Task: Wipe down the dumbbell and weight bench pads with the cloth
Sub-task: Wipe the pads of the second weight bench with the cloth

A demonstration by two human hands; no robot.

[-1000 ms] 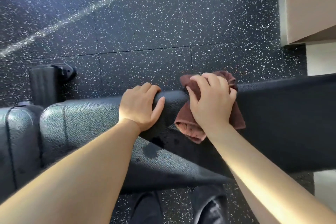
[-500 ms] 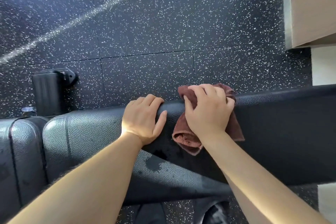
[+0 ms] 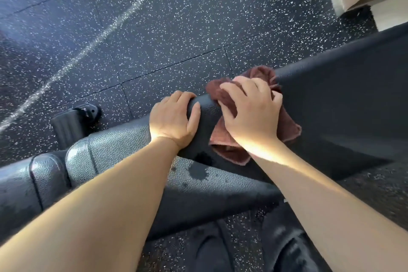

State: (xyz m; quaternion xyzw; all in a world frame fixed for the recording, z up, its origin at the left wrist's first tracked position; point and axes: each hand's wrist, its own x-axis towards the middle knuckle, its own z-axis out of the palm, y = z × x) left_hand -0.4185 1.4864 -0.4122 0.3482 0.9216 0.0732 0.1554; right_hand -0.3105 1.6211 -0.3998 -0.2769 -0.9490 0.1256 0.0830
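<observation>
Your cloth (image 3: 223, 141) is matt, fuzzy fabric; the bench pad (image 3: 114, 146) under it is pebbled, faintly glossy leatherette; the floor (image 3: 154, 40) beyond is speckled rubber.

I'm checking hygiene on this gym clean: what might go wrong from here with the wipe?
The dark wet patch on the bench pad lies nearer the person than the cloth, which sits at the far edge; it may get left damp.
The left hand grips the pad's far edge beside the cloth, so that strip may go unwiped.
The cloth is bunched under the right hand, so it may wipe little.
</observation>
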